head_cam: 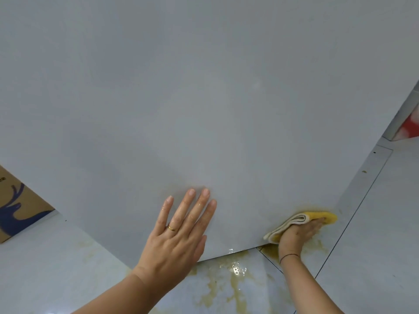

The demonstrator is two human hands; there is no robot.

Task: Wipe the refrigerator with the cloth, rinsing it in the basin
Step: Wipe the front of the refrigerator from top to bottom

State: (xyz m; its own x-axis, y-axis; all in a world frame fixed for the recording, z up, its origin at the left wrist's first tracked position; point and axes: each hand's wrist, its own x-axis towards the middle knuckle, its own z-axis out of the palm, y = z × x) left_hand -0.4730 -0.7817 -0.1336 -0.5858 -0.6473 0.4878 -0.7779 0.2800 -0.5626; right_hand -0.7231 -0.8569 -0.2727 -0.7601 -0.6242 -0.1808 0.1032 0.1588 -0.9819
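Both on the refrigerator (204,98): left grip (179,234) flat, released; right grip (297,234) grasps the cloth (294,219), wiping its bottom corner; rinse likely next.

Glossy pale tiled floor (45,268), yellow-brown veining, thin dark grout lines. Brown cardboard box, dark-blue antler print (20,207), stands on it. Light glare on tiles well right of box.
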